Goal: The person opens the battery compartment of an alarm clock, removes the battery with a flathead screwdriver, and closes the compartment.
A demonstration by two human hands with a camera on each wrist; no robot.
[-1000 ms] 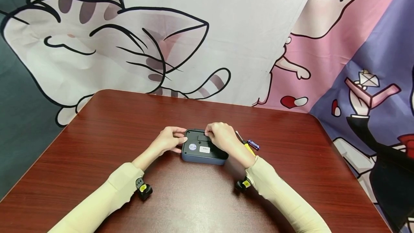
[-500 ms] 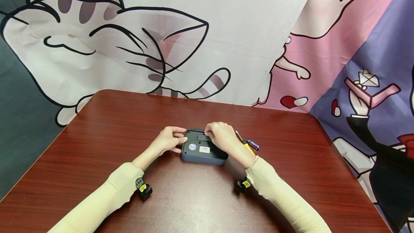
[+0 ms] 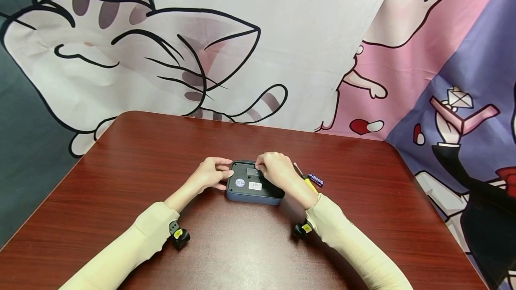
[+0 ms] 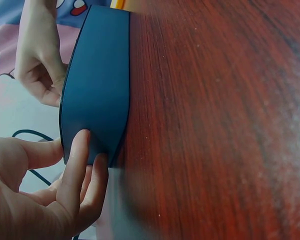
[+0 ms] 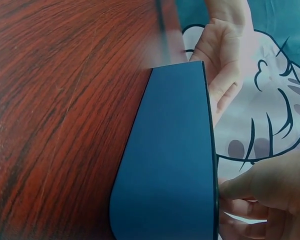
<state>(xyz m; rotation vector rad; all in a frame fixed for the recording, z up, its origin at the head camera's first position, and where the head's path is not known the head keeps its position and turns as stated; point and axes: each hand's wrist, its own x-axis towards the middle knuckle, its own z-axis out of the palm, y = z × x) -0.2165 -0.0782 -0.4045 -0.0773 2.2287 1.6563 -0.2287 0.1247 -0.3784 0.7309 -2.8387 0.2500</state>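
Observation:
A blue box-shaped electronic device (image 3: pixel 254 200) lies on the table with its black back facing up. That back carries a round sticker and a white barcode label. My left hand (image 3: pixel 210 173) grips the device's left end, thumb on the top edge and fingers against the blue side (image 4: pixel 92 85). Over the back, my right hand (image 3: pixel 276 169) has its fingers curled and pinches the edge of the small battery cover (image 3: pixel 252 172). In the right wrist view, the right thumb and fingers (image 5: pixel 270 195) are close over the back; their tips are partly hidden.
Right of the device lie blue-purple batteries (image 3: pixel 316 180) and a screwdriver with a yellow handle (image 3: pixel 311 186), partly covered by the right forearm. The reddish-brown table (image 3: pixel 161 138) reaches back to a cartoon-printed cloth (image 3: pixel 306 35).
The battery cover looks dark half a second ago and lighter grey now, as if its tilt has shifted slightly. Both hands and the device stay in place.

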